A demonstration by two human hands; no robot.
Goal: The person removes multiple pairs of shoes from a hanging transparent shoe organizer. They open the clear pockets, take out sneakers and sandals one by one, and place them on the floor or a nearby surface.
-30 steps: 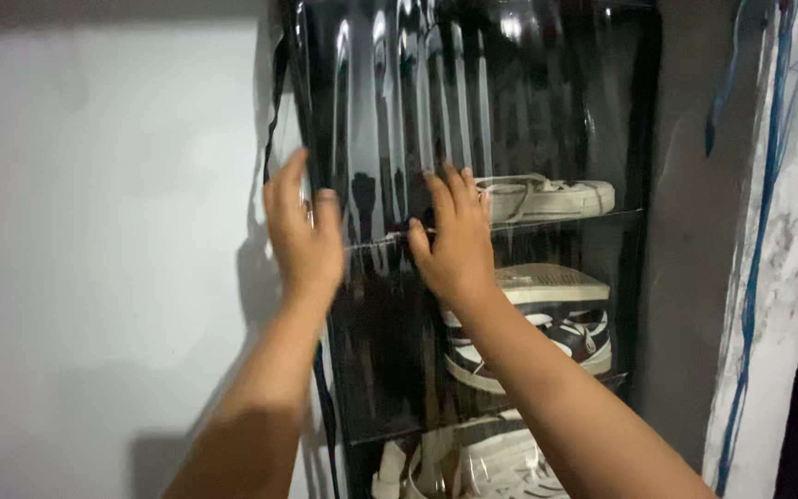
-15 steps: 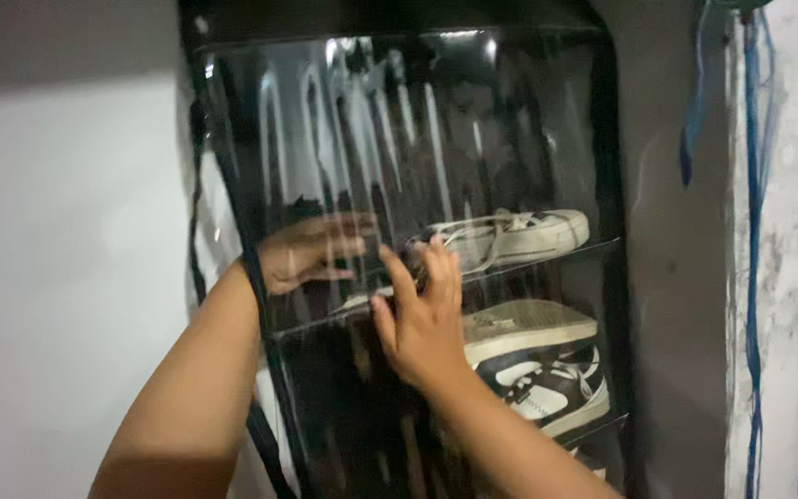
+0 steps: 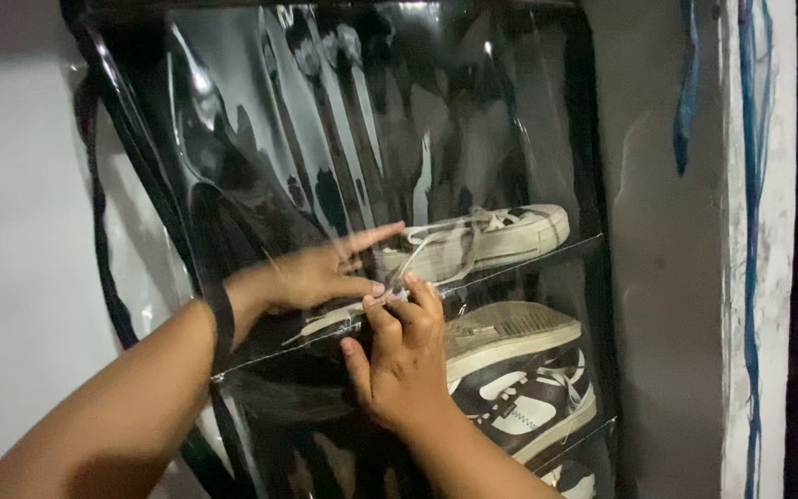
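A shoe rack stands against the wall, closed off by a clear plastic cover [image 3: 325, 139] with black edging. My left hand [image 3: 311, 273] reaches in behind the cover from its left edge, fingers spread toward a white lace-up sneaker [image 3: 482, 240] on a shelf. My right hand [image 3: 404, 356] presses flat on the outside of the cover just below that shelf, fingers apart. On the shelf beneath lies an upturned shoe showing its pale sole [image 3: 510, 328], next to a black and white sneaker [image 3: 528, 407].
A white wall [image 3: 20, 231] lies left of the rack. Right of it is a grey wall strip [image 3: 667, 277] with blue cords [image 3: 750, 231] hanging down. Another shoe [image 3: 570, 480] shows at the bottom edge.
My left hand has slid from the outside of the cover to behind it, toward the white sneaker. My right hand has dropped slightly. The view has closed in on the rack.
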